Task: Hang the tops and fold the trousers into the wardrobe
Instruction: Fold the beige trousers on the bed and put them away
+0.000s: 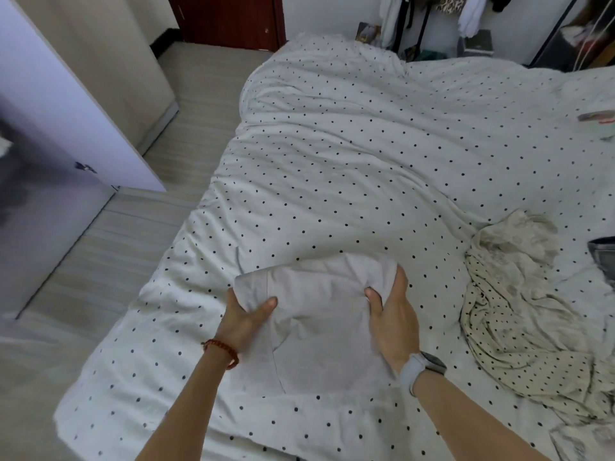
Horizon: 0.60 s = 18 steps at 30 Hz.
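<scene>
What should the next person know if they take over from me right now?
Left hand grips the left edge of the folded grey trousers; right hand grips their right edge.
The trousers lie on the bed, near its front edge, already folded into a compact bundle.
A dotted beige garment lies crumpled on the bed to the right, untouched. A dark item shows at the right edge; what it is cannot be told.
The open wardrobe door is to the left.
Left: carry the trousers into the wardrobe, then deal with the beige garment.
</scene>
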Each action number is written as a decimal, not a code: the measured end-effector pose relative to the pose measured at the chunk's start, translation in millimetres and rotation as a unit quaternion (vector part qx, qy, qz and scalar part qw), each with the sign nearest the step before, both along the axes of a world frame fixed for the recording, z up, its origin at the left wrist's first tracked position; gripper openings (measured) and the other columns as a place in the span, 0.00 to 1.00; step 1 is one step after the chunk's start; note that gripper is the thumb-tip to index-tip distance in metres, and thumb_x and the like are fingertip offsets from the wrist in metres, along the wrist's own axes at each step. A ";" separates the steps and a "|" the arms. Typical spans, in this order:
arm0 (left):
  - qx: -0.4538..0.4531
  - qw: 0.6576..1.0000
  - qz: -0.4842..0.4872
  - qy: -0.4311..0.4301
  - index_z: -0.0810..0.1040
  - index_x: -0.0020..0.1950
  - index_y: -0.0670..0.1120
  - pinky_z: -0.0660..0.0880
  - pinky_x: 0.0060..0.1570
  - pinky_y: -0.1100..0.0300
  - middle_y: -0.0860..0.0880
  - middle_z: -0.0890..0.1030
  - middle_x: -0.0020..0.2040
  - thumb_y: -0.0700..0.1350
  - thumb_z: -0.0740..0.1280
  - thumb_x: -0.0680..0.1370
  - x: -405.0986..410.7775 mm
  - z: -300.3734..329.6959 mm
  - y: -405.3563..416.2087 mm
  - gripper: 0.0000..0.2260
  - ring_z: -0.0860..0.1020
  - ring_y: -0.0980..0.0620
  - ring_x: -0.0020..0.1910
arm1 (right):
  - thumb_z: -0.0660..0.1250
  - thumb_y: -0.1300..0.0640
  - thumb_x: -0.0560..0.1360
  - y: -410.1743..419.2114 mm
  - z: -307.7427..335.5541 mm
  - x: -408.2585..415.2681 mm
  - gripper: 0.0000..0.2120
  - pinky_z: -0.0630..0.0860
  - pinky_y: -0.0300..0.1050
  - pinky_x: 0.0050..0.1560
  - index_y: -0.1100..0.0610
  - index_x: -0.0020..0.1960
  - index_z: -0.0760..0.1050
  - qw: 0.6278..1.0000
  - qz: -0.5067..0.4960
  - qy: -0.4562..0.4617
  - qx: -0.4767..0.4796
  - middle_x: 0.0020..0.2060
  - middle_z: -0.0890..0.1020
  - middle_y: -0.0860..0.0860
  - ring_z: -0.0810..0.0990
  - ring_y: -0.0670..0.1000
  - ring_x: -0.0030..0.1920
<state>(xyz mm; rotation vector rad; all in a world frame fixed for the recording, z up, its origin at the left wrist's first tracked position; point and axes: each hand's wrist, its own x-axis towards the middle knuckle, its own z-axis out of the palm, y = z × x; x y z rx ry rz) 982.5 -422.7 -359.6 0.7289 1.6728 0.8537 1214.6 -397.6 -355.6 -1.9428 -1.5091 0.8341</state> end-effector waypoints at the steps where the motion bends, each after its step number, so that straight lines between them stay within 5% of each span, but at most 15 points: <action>1: 0.007 0.996 0.058 0.060 0.63 0.67 0.46 0.72 0.59 0.52 0.46 0.75 0.63 0.57 0.75 0.66 6.1 6.8 -9.4 0.37 0.74 0.45 0.60 | 0.59 0.52 0.79 0.3 7.8 -2.1 0.29 0.69 0.46 0.38 0.52 0.75 0.49 1.000 0.011 0.000 0.017 0.60 0.77 0.57 0.79 0.60 0.44; 6: 0.096 0.950 0.215 0.207 0.47 0.76 0.53 0.66 0.52 0.59 0.48 0.64 0.73 0.53 0.64 0.77 15.3 69.7 -50.7 0.34 0.73 0.42 0.62 | 0.58 0.54 0.80 -2.2 73.7 -28.7 0.29 0.72 0.49 0.52 0.47 0.76 0.48 0.986 0.131 0.031 0.101 0.72 0.65 0.49 0.75 0.60 0.58; 10: 0.140 0.912 0.254 0.289 0.50 0.76 0.55 0.66 0.55 0.56 0.45 0.68 0.71 0.53 0.56 0.80 -28.4 130.7 -78.7 0.26 0.72 0.41 0.62 | 0.55 0.54 0.80 -8.5 125.4 -79.3 0.25 0.65 0.48 0.62 0.49 0.76 0.52 0.966 0.203 0.072 0.143 0.71 0.65 0.51 0.68 0.58 0.66; 18: 0.212 0.839 0.336 0.372 0.55 0.75 0.55 0.62 0.57 0.59 0.46 0.65 0.71 0.53 0.56 0.80 -162.3 238.3 -154.7 0.23 0.69 0.45 0.65 | 0.55 0.54 0.81 -41.7 219.7 -241.4 0.24 0.66 0.45 0.60 0.51 0.75 0.55 0.920 0.287 0.135 0.232 0.73 0.63 0.49 0.68 0.55 0.68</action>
